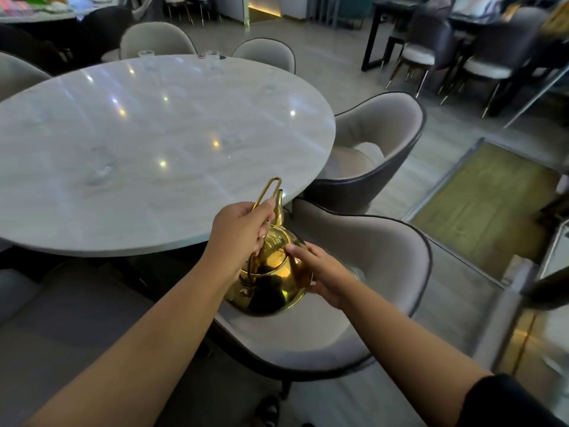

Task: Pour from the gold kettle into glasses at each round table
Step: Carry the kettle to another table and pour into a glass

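You've got the gold kettle (pixel 271 272) just off the tabletop (pixel 160 124) edge, above a chair (pixel 354 303). Your left hand (pixel 240 235) grips its handle and your right hand (pixel 320 272) lies open against the body. The glasses (pixel 101 167) look empty, though blur hides levels, so pouring here isn't started.

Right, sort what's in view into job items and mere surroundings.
Job: gold kettle, left hand on its handle, right hand at its side, glasses on the round table.
Surroundings: grey chairs, floor mat.
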A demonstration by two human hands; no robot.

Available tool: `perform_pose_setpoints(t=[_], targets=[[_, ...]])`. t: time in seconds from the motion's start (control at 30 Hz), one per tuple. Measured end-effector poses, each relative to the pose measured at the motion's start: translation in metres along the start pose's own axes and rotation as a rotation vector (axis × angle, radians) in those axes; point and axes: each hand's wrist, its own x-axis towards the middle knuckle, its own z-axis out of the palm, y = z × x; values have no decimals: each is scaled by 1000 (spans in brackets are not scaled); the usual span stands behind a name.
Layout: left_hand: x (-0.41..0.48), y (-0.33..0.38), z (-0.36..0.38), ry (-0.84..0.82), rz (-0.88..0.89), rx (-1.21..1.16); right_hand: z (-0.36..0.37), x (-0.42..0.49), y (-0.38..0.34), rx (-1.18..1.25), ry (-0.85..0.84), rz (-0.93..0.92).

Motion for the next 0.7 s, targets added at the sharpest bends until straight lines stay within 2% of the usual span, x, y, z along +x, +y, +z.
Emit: perform_pose_setpoints(t=[0.43,0.7], targets=[[36,17,41,-109,10,71,-43,22,-10,104,75,-32],[70,24,87,-56,-6,72,-94,49,-29,66,58,-6]])
